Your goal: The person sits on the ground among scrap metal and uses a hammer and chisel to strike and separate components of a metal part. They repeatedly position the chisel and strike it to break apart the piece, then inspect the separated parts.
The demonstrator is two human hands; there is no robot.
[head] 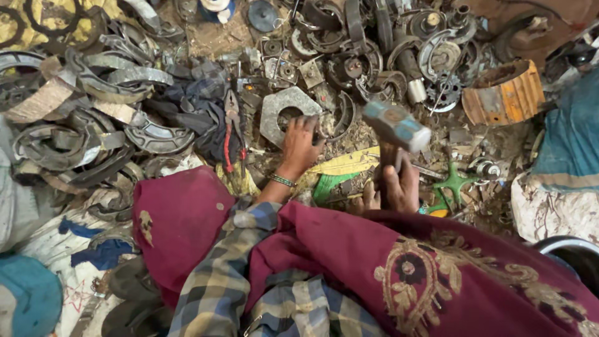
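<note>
Left hand (pixel 301 145): fingers resting on grey hexagonal metal plate with round hole (pixel 287 112), gripping nothing; right hand (pixel 394 187): clasped around wooden-handled hammer with blue-grey steel head (pixel 395 126).

hammer head (pixel 397 125) blurred, handle mostly hidden

- The left hand (pixel 299 145) has a thin bracelet (pixel 282 181) on the wrist, made of small green and silver beads.
- The left arm wears a checked sleeve (pixel 221 274) in blue, grey and pale yellow squares.
- A big dark red shawl (pixel 349 262) is wrapped over the body and the knees.
- The shawl has a gold leafy pattern (pixel 412 281) sewn near its edge, and some small worn spots.
- The right hand (pixel 393 187) has no rings; its wrist is hidden under the shawl.
</note>
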